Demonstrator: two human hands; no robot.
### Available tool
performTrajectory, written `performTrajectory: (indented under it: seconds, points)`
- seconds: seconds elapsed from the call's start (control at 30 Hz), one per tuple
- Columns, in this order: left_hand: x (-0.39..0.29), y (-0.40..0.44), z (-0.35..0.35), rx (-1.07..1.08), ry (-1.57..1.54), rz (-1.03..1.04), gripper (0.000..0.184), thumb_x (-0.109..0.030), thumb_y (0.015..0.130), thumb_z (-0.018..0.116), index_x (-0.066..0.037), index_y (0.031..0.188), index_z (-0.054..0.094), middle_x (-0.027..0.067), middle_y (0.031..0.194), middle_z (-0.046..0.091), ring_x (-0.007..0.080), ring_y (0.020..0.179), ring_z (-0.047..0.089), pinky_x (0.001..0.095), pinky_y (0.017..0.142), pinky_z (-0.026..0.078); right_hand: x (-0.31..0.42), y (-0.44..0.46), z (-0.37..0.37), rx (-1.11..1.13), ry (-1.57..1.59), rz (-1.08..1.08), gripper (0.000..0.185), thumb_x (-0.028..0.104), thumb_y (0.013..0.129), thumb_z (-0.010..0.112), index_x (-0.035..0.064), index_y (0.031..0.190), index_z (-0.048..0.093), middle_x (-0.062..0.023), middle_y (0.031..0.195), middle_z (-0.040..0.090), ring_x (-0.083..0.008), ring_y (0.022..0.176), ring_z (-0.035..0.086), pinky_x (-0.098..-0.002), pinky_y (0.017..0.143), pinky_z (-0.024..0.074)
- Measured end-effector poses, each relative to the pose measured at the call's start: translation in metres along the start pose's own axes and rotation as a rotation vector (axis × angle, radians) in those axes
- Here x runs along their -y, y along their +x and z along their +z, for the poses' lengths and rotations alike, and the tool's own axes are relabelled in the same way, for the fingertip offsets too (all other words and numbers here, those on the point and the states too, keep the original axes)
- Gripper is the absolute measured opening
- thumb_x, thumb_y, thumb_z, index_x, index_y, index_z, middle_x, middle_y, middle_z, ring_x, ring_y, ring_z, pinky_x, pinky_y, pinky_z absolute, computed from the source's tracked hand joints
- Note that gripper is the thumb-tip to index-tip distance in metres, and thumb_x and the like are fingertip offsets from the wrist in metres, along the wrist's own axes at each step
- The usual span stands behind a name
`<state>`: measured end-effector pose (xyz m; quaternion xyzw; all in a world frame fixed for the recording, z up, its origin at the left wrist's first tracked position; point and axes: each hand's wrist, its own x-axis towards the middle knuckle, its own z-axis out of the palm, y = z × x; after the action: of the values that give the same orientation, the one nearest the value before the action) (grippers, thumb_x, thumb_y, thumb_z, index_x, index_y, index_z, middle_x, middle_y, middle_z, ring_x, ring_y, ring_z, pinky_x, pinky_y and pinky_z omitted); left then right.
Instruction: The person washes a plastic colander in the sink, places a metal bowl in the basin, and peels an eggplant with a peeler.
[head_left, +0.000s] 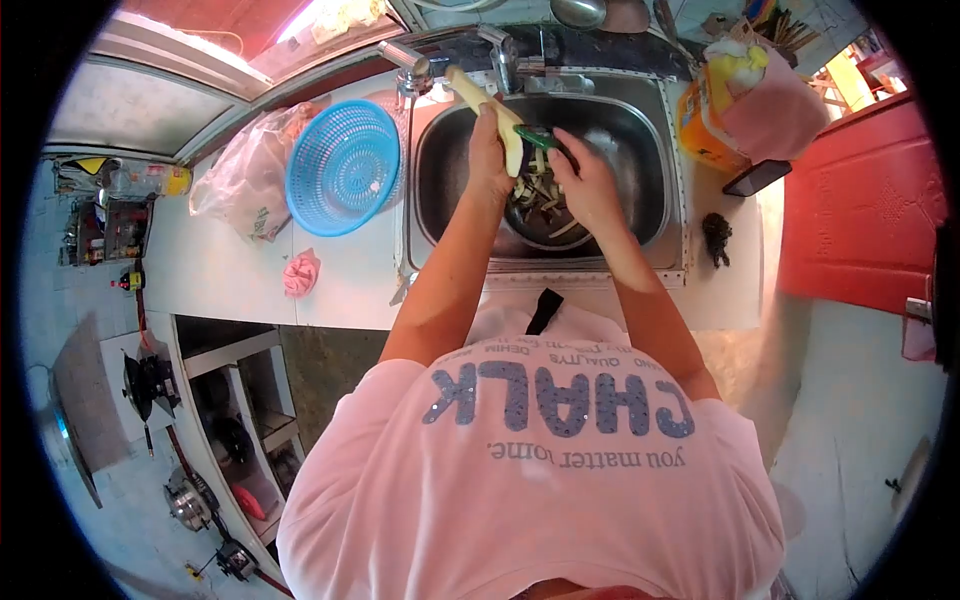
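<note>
A long, pale, mostly peeled vegetable [484, 108] slants over the sink, with my left hand [488, 155] wrapped round its lower half. My right hand [588, 185] grips a green peeler [538, 136] close to the vegetable's near end. Whether the blade touches the flesh cannot be made out. Below both hands, a metal bowl [577, 238] holds many pale and dark strips of peel [538, 192]. The bowl stands inside the steel sink [655, 170].
A blue plastic basket [343, 165] and a plastic bag [255, 180] stand left of the sink, near a pink cloth [301, 273]. Two faucets [503, 60] rise behind it. On the right are an orange container [712, 110], a phone-like dark slab [757, 178] and a dark scrubber [716, 238].
</note>
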<state>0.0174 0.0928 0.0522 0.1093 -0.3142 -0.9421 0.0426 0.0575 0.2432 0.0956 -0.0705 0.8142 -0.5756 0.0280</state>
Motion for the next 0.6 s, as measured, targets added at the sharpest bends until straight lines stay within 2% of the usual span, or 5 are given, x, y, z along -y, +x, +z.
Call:
performTrajectory:
  seconds: [0.17,0.3,0.4,0.43,0.6]
  points:
    - [-0.004,0.002,0.017,-0.085,0.105,0.086,0.039,-0.035,0.092,0.045,-0.005,0.117,0.046,0.0059,0.082,0.055,0.0160,0.069,0.056,0.0284,0.061,0.048,0.022,-0.010,0.013,-0.058,-0.138,-0.071,0.040,0.027,0.087,0.049,0.0079,0.123,0.049,-0.0246,0.095,0.060,-0.0394,0.084,0.058,-0.0431,0.072,0.0460]
    - [-0.004,0.034,-0.011,-0.196,-0.051,0.122,0.037,-0.038,0.091,0.046,-0.005,0.109,0.050,0.0069,0.082,0.056,0.0178,0.068,0.056,0.0286,0.062,0.048,-0.011,-0.045,0.038,-0.049,-0.136,-0.158,0.043,0.027,0.087,0.051,0.0080,0.125,0.047,-0.0241,0.097,0.060,-0.0366,0.087,0.060,-0.0394,0.075,0.0459]
    - [-0.009,0.039,-0.048,0.363,-0.214,-0.126,0.040,-0.043,0.091,0.044,-0.006,0.103,0.052,0.0104,0.087,0.058,0.0202,0.070,0.056,0.0291,0.064,0.049,-0.012,-0.056,0.029,-0.037,-0.027,-0.014,0.043,0.027,0.087,0.051,0.0078,0.125,0.046,-0.0237,0.101,0.059,-0.0330,0.092,0.060,-0.0360,0.079,0.0443]
    - [-0.004,0.041,-0.030,-0.025,-0.323,-0.109,0.046,-0.049,0.090,0.040,-0.006,0.103,0.051,0.0114,0.089,0.059,0.0208,0.071,0.056,0.0299,0.061,0.050,-0.005,-0.047,0.017,0.040,0.076,0.204,0.041,0.027,0.088,0.050,0.0072,0.124,0.047,-0.0233,0.102,0.059,-0.0305,0.092,0.060,-0.0349,0.080,0.0435]
    - [-0.005,0.005,-0.006,-0.005,-0.144,-0.156,0.048,-0.050,0.090,0.040,-0.009,0.114,0.046,0.0077,0.089,0.058,0.0188,0.073,0.057,0.0299,0.062,0.050,0.007,-0.014,-0.003,-0.036,-0.020,0.000,0.040,0.029,0.087,0.051,0.0057,0.120,0.050,-0.0241,0.091,0.061,-0.0350,0.084,0.061,-0.0372,0.073,0.0456]
